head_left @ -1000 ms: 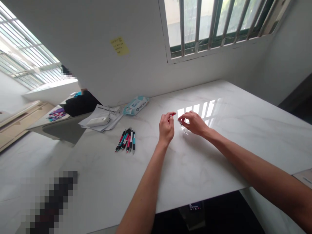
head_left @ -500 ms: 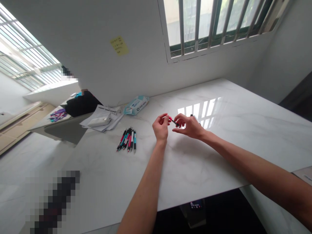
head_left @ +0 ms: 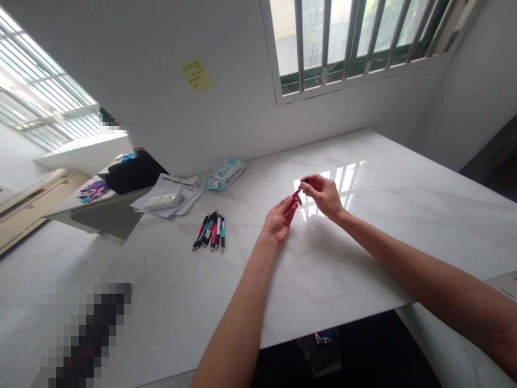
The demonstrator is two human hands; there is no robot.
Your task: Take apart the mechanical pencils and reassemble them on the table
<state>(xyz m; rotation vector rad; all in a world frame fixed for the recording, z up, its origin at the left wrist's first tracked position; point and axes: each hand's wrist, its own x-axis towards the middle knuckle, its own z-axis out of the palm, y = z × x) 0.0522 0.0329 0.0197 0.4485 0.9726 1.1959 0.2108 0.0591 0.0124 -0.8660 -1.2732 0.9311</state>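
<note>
Over the middle of the white marble table [head_left: 363,258] both my hands hold one red and black pen [head_left: 299,190]. My left hand [head_left: 278,220] pinches its lower end with the fingertips. My right hand [head_left: 325,195] grips its upper black end between thumb and fingers, with a small clear piece below them that I cannot make out. The pen is tilted, its top toward the window. To the left, a bunch of several red, teal and black pens [head_left: 210,233] lies on the tabletop, a hand's width from my left forearm.
A pack of wet wipes [head_left: 224,173], loose papers [head_left: 169,194] and a small white device [head_left: 163,202] lie against the back wall. A dark bag [head_left: 133,171] sits further left. A yellow sticky note [head_left: 196,75] hangs on the wall beside a barred window [head_left: 355,37].
My hands have drawn apart along the pen. The right hand lifted toward the window with the pen's upper end, and the left hand opened out to a fingertip pinch at the lower end.
</note>
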